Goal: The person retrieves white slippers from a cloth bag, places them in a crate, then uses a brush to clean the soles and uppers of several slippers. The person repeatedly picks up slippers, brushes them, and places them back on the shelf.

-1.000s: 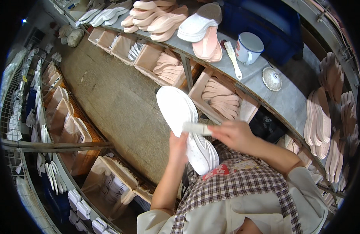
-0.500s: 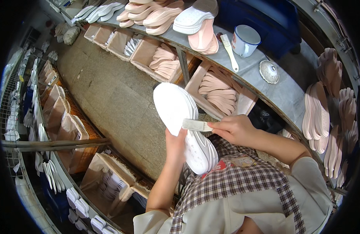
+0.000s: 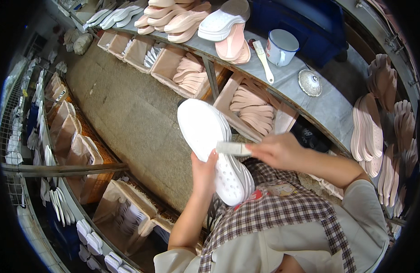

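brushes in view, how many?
2: one brush in the right hand, laid across the white sole held by the left hand; another on the bench beside the mug. More may be hidden.

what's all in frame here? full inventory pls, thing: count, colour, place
white foam clog shoe: one, white, sole up, held at centre
small brush: one, pale, laid across the clog
white enamel mug: one, white with dark rim, on the grey bench
round metal lid: one, silvery, on the bench right of the mug
flat paintbrush: one, pale handle, on the bench left of the mug
pink soles: many, pink, in boxes under the bench and stacked at right
cardboard boxes: several, brown, along the left rack
grey bench: one, grey, upper right
left hand: grips the clog from below
right hand: holds the brush
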### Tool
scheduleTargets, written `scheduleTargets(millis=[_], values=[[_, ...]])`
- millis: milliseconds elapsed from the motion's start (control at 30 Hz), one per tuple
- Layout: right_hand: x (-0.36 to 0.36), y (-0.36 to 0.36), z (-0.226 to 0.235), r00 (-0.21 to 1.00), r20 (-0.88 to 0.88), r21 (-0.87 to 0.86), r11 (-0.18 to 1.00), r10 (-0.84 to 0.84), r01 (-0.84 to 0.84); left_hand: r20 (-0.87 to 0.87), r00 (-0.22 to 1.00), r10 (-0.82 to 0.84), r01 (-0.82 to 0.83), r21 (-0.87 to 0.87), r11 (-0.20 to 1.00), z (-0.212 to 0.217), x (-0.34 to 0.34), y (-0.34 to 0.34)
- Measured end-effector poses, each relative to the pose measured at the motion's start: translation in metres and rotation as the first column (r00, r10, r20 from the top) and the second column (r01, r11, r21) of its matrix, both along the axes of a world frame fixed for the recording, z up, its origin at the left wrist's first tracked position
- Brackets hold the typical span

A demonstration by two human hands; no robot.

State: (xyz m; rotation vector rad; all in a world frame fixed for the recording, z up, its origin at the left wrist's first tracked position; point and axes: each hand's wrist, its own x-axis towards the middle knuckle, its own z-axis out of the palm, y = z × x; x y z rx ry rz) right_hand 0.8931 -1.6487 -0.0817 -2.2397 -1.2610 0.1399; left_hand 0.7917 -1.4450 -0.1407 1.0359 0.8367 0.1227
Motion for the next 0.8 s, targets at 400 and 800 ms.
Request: scheduleTargets(millis=[400, 800], values=[[-0.001, -0.011, 0.005, 0.991, -0.06, -0.031, 0.992, 0.12, -0.122, 0.078, 0.995, -0.06, 0.052, 0.106, 0.993, 0.0, -0.007, -0.008], [0.011, -0.002, 0.022, 0.991, 0.112, 0.183, 0.979, 0.075, -0.094, 0.134, 0.991, -0.001, -0.007, 0.059, 0.998, 0.002, -0.008, -0.003]])
